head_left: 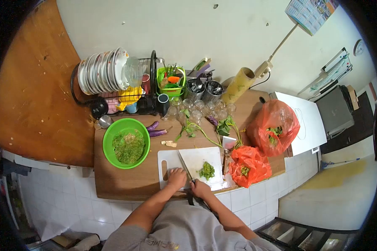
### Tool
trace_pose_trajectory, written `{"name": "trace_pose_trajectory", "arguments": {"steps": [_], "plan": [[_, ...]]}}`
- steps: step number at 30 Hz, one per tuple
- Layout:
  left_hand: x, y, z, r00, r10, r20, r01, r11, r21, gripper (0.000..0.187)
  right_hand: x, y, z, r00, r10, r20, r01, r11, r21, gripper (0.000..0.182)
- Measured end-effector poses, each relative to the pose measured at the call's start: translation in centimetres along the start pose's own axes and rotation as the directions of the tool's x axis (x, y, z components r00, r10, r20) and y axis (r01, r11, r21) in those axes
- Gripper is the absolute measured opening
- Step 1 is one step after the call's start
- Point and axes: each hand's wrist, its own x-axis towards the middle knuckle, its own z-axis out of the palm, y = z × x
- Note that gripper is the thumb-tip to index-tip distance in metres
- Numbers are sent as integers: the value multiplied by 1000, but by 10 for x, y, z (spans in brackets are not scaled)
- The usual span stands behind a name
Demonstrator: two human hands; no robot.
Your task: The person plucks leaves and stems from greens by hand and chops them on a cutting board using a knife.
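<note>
My right hand point(202, 189) is closed round the handle of a kitchen knife point(185, 165), whose blade lies slanted across a white cutting board point(170, 157). On the left part of the board, beside the blade, rests my left hand point(177, 178), fingers lying on the surface and nothing seen in them. A small heap of chopped green vegetable point(207, 170) sits on the board, right of the knife. Chopped greens point(129, 147) also fill much of a bright green basin point(109, 157) to the left.
Purple eggplants point(157, 133), tempeh-like pieces point(169, 144) and leafy stems point(203, 131) lie behind the board. Red plastic bags point(249, 161) stand at the right. Several glasses point(197, 112), a yellow cylinder point(239, 85) and a dish rack point(155, 62) with plates line the back.
</note>
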Motion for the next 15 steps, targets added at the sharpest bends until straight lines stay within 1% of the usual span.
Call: {"name": "trace_pose_trajectory", "arguments": {"steps": [2,4,6,7,9,10,13,15], "plan": [[-2,2,0,999,-29,27,28,1000,5,13,-7,-1,-1,1000,20,20,-20,999,-37,51],[-3,1,2,999,-27,28,27,1000,9,12,-11,0,0,998,31,46,-30,999,-22,52],[-3,-3,6,1000,-3,-27,3,1000,26,12,-12,-3,4,996,60,65,-58,998,-32,53],[-3,-4,7,1000,-12,-13,12,1000,17,12,-12,-7,3,994,70,81,-68,997,-32,53],[-2,-7,9,1000,-10,2,10,1000,-18,12,-8,-10,1,998,50,33,-51,998,30,54],[-2,-7,9,1000,-13,4,13,1000,-23,12,-5,-11,0,998,53,36,-54,998,27,54],[-2,-5,7,999,-24,-25,23,999,-34,12,1,-12,-8,995,53,87,-55,998,19,55],[-1,-6,5,999,-21,-25,20,999,-34,12,1,-11,-9,986,71,152,-68,997,-26,55]]}}
